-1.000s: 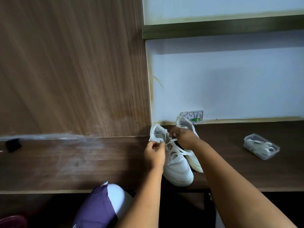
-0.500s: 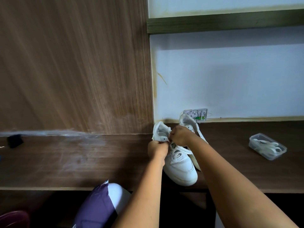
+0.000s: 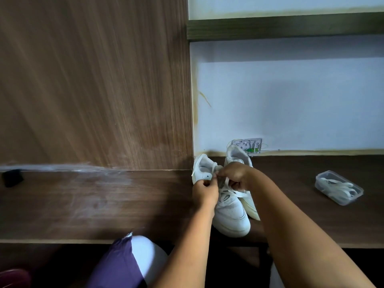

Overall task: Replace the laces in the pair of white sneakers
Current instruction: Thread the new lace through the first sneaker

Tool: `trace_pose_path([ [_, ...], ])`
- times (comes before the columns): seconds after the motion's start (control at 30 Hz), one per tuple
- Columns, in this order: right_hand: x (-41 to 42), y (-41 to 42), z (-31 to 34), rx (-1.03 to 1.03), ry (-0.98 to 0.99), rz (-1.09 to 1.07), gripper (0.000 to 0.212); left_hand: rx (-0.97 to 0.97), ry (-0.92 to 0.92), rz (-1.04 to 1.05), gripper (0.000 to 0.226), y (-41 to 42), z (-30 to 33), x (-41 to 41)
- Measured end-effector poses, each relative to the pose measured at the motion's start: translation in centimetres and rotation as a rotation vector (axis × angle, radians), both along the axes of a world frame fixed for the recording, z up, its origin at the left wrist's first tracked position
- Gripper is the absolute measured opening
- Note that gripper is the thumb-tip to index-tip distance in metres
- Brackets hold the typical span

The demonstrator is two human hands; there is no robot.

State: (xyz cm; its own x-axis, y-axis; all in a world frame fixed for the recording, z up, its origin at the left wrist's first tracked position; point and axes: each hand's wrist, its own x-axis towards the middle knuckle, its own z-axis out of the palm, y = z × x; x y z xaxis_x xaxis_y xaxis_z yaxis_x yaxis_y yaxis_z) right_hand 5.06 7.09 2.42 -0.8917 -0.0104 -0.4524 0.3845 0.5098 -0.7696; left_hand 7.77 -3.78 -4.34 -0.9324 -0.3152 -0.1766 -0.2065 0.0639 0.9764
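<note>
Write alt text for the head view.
Both hands, left hand and right hand, pinch a white lace over the nearer white leather sneaker on a dark wooden desk. A clear plastic box of white laces sits to the right.

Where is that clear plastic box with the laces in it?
In the head view, the clear plastic box sits on the dark wooden desk at the far right, well apart from the two white sneakers and near the pale wall.

The hands (image 3: 220, 183) cover the near sneaker's (image 3: 230, 213) upper eyelets; the far sneaker (image 3: 239, 156) is mostly hidden behind. Laces in the container (image 3: 338, 187) at three o'clock cannot be counted.
</note>
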Motion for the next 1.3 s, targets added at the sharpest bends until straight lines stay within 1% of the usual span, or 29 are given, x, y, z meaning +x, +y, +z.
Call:
trace_pose_path([
  [0.03, 0.0, -0.1, -0.1, -0.006, 0.006, -0.003, 0.020, 0.008, 0.000, 0.028, 0.039, 0.0, 0.1, 0.1],
  [0.1, 0.4, -0.6, 0.2, 0.051, 0.037, 0.001, 0.023, 0.059, -0.030, 0.072, 0.035, -0.1, 0.4, 0.2],
  [0.2, 0.4, -1.4, 0.2, 0.249, 0.122, 0.007, 0.032, 0.209, -0.101, 0.096, 0.027, -0.3, 1.1, 0.1],
  [0.27, 0.5, -1.9, 0.2, 0.403, 0.201, 0.031, 0.030, 0.272, -0.124, 0.092, 0.022, -0.3, 1.5, 0.2],
  [0.33, 0.4, -2.2, -0.2, 0.425, 0.252, 0.005, 0.032, 0.311, -0.135, 0.084, 0.018, -0.3, 1.7, 0.3],
  [0.43, 0.7, -2.4, -0.2, 0.403, 0.275, -0.021, 0.047, 0.259, -0.122, 0.073, 0.014, -0.2, 1.5, 0.2],
  [0.5, 0.7, -2.5, -0.2, 0.417, 0.271, -0.024, 0.050, 0.195, -0.092, 0.059, 0.012, 0.1, 1.4, 0.1],
  [0.57, 0.6, -2.4, -0.2, 0.461, 0.265, -0.010, 0.043, 0.141, -0.070, 0.033, 0.012, 0.5, 1.0, 0.0],
  [0.67, 0.6, -2.2, 0.3, 0.516, 0.266, 0.054, 0.035, 0.103, -0.060, 0.024, 0.019, 1.0, 0.4, 0.0],
  [0.77, 0.9, -2.3, 0.5, 0.569, 0.297, 0.198, 0.023, 0.070, -0.052, 0.029, 0.023, 1.2, 0.1, -0.2],
  [0.83, 1.1, -2.5, 0.6, 0.562, 0.296, 0.244, 0.009, 0.024, -0.042, 0.032, 0.023, 1.1, -0.1, -0.1],
  [0.87, 1.2, -2.6, 0.8, 0.548, 0.290, 0.232, 0.012, 0.006, -0.034, 0.034, 0.023, 1.0, -0.1, 0.1],
  [0.93, 1.3, -3.0, 1.0, 0.477, 0.255, 0.219, 0.008, -0.017, -0.018, 0.052, 0.022, 0.8, 0.1, 0.4],
  [1.03, 1.8, -4.0, 2.0, 0.299, 0.248, 0.199, 0.017, 0.046, -0.015, 0.100, 0.018, -0.2, 0.0, 0.2],
  [1.1, 2.2, -4.8, 2.6, 0.154, 0.158, 0.153, 0.026, 0.107, -0.027, 0.132, 0.017, -1.3, 0.2, -0.2],
  [1.2, 1.9, -5.5, 2.5, 0.107, 0.065, 0.136, 0.027, 0.173, -0.049, 0.133, 0.019, -3.4, 0.4, -0.7],
  [1.27, 1.4, -5.3, 2.3, 0.106, 0.045, 0.131, 0.032, 0.183, -0.073, 0.079, 0.018, -4.4, 0.4, -0.9],
  [1.3, 1.0, -5.4, 2.2, 0.119, 0.047, 0.142, 0.030, 0.176, -0.085, 0.048, 0.018, -5.0, 0.3, -1.1],
])
